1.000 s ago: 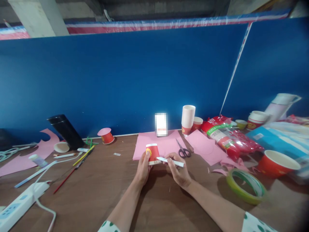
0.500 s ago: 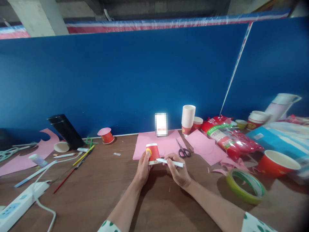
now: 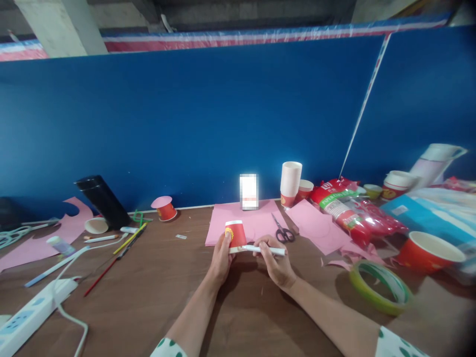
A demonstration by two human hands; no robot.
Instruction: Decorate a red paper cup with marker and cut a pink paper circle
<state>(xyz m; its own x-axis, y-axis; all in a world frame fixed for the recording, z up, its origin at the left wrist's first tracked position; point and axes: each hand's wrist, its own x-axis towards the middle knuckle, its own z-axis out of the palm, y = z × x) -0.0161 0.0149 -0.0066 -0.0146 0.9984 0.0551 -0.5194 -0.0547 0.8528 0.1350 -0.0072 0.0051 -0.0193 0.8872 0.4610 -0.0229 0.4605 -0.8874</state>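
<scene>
My left hand [image 3: 220,263] is closed around the left side of a red paper cup [image 3: 237,235], which has a yellow emblem and a white band along its lower edge. My right hand [image 3: 275,263] grips a white marker [image 3: 269,250] between thumb and fingers. The marker's tip points left and meets or nearly meets the cup's lower edge; I cannot tell which. Behind the cup lies a stack of pink paper [image 3: 219,225]. Dark-handled scissors [image 3: 284,234] rest just beyond my right hand.
At the right are a roll of green tape [image 3: 381,287], a red paper cup [image 3: 429,253], a red cup package [image 3: 342,208] and a white cup stack [image 3: 290,181]. Leftward stand a pink-topped cup [image 3: 164,208], a black flask [image 3: 102,201] and a power strip [image 3: 35,310]. A blue partition [image 3: 208,124] closes the back.
The marker has shifted very slightly to the right along with my right hand. My left hand and the cup stay nearly where they were.
</scene>
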